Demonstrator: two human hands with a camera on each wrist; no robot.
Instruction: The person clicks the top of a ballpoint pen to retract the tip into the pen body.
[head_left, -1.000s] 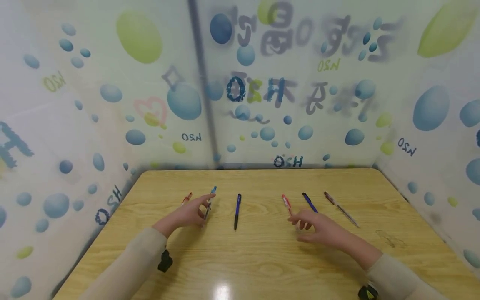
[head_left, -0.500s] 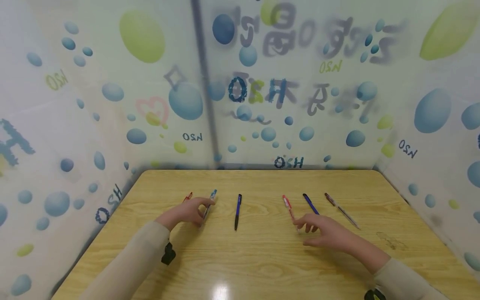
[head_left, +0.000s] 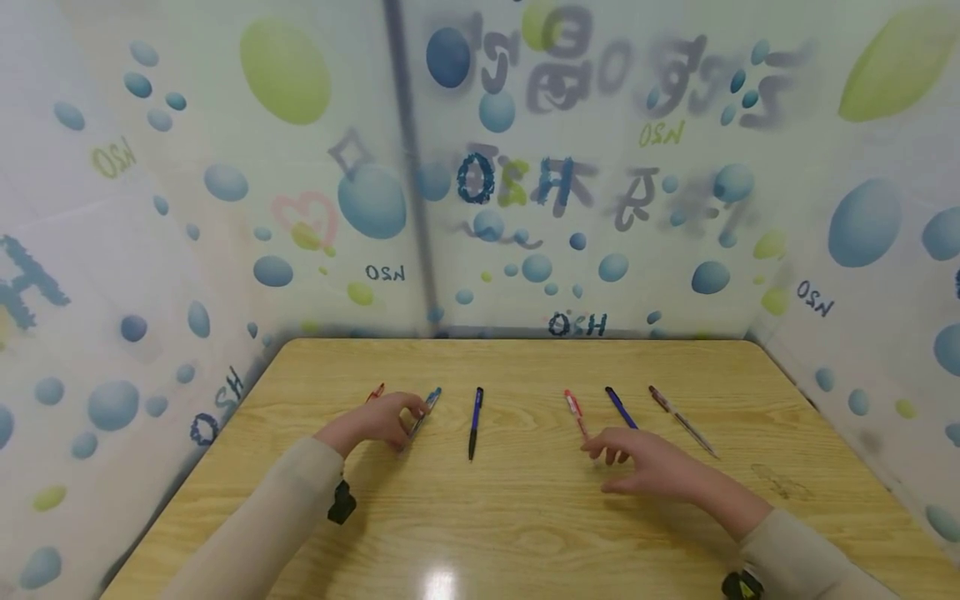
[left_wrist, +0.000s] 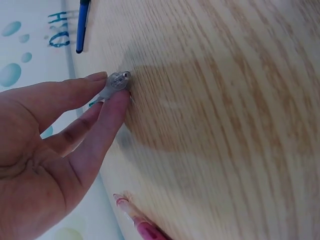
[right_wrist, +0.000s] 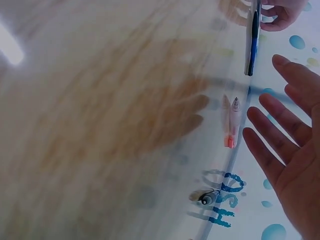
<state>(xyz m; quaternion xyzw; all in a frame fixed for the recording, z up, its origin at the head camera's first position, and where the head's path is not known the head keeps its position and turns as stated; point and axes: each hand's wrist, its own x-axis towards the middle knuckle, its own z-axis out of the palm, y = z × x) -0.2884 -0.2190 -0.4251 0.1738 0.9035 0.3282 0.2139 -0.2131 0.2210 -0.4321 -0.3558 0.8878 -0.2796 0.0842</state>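
My left hand (head_left: 384, 417) pinches a clear pen with a blue end (head_left: 432, 399) between thumb and fingers. In the left wrist view the pen's clear tip (left_wrist: 119, 81) sticks out past the fingertips. Left of that hand lies a red pen (head_left: 376, 392), partly hidden by it. A blue pen with a black grip (head_left: 476, 425) lies to its right. My right hand (head_left: 645, 462) hovers with fingers spread and loosely bent, holding nothing. Its fingertips are near the lower end of another red pen (head_left: 574, 406); the right wrist view shows that pen (right_wrist: 231, 125) apart from the hand.
Beyond the right hand lie a second blue pen (head_left: 619, 406), partly covered, and a clear pen with a brown end (head_left: 681, 419). The wooden table (head_left: 480, 533) is enclosed by pale walls (head_left: 600, 233) printed with drops at the back and both sides.
The pen in my left hand has turned so its blue end leans further right and lower. The left hand has shifted slightly right. My right hand has barely moved.
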